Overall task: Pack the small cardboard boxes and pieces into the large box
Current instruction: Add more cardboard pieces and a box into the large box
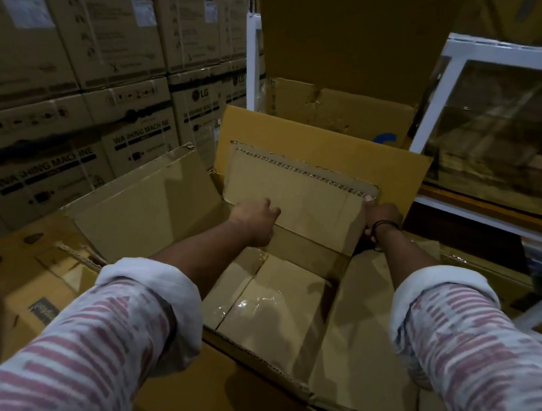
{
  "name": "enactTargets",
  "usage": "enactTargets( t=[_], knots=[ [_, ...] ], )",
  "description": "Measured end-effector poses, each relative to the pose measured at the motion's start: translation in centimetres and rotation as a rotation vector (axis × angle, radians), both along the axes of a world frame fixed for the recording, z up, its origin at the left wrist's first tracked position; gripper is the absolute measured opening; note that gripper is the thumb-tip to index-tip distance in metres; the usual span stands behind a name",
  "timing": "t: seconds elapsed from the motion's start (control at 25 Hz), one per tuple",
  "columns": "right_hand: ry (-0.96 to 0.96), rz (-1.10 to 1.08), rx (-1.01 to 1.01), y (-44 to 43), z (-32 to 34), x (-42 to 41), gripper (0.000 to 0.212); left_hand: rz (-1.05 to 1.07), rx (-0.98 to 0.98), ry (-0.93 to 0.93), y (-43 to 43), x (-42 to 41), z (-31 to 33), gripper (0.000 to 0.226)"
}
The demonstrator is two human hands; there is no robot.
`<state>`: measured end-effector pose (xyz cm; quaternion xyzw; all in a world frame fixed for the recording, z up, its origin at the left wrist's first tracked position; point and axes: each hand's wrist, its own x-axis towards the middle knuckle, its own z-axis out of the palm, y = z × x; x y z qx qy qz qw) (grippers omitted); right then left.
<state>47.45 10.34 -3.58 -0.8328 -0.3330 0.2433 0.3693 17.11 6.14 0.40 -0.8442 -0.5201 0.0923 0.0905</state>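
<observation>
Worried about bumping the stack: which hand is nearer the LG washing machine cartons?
Left. The left hand touches the lower left edge of the cardboard piece, on the side toward the LG washing machine cartons. The right hand grips its right edge, farther away.

Dim, warm indoor light, seemingly from overhead. Glare glints off the clear tape [252,304] on the large box [153,202] floor, just toward six o'clock. Soft shadows pool inside. Stacked cartons [47,58] at ten o'clock bow from wide-angle distortion, and the shelf [496,125] at two o'clock is blurred.
</observation>
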Motion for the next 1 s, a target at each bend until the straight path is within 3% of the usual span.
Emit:
enactTargets(
  t=[0.24,0.44,0.84,1.0],
  knots=[
    [-0.003,-0.035,-0.016,2.4,-2.3,1.9,0.081,0.04,-0.007,0.005,0.6,-1.2,-0.6,0.051],
    [-0.043,-0.018,-0.013,0.4,0.2,0.4,0.067,0.048,-0.011,0.019,0.9,-1.1,-1.2,0.051],
    [-0.021,-0.004,-0.009,1.7,-1.1,1.6,0.078,0.046,-0.004,0.019,0.4,-1.4,-1.1,0.051],
    [-0.13,-0.022,0.035,-0.7,1.7,-1.0,0.075,0.042,0.015,0.02,0.4,-1.8,-0.3,0.05]
  ],
)
